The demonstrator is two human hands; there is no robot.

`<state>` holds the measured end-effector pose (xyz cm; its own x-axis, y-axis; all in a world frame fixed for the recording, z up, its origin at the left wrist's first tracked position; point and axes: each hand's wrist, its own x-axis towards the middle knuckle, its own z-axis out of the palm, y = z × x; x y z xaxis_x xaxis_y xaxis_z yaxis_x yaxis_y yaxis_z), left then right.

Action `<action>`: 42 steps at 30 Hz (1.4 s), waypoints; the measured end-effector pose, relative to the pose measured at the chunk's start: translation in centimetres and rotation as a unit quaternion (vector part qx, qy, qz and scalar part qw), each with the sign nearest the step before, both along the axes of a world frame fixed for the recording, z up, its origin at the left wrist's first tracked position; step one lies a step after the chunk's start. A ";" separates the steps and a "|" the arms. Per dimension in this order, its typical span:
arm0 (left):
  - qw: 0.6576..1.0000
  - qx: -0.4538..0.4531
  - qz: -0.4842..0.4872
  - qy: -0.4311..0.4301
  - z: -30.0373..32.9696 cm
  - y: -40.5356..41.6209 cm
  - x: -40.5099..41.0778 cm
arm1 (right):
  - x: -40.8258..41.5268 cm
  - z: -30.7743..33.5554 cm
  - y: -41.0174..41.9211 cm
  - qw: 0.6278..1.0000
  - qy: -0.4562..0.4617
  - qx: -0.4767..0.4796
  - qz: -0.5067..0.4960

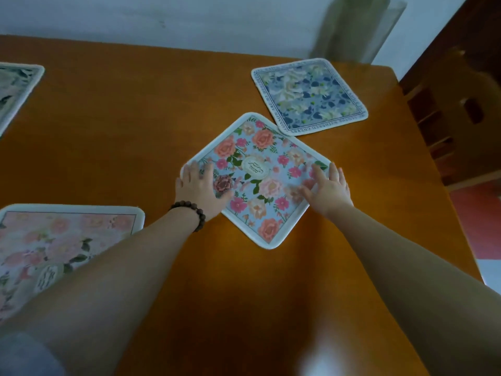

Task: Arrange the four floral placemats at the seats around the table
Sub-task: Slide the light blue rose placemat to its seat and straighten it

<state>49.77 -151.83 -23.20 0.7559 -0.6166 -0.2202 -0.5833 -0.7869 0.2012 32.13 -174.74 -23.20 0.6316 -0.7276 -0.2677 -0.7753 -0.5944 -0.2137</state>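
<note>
A light-blue placemat with pink and orange roses (260, 169) lies turned like a diamond in the middle of the brown table (130, 126). My left hand (199, 187), with a bead bracelet on the wrist, rests flat on its left corner. On its right corner my right hand (326, 187) presses with fingers spread. A blue-grey flowered placemat (309, 97) lies just beyond, its near corner meeting the diamond mat's edge. A pale pink placemat (54, 245) sits at the near left. Only the corner of a fourth placemat (16, 90) shows at the far left.
The table's far edge runs along a white wall. A wooden chair (461, 112) stands past the right edge, with red floor below it. A translucent roll (355, 28) leans at the back right.
</note>
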 end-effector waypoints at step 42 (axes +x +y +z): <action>0.994 0.048 0.067 0.068 -1.7 11.8 -16.5 | -14.4 -1.6 8.6 0.995 0.046 0.066 0.059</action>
<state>33.31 -140.06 -24.93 0.7889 -0.4839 -0.3787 -0.4447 -0.8749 0.1917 17.77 -166.15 -24.82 0.6795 -0.6044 -0.4159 -0.7212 -0.6542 -0.2277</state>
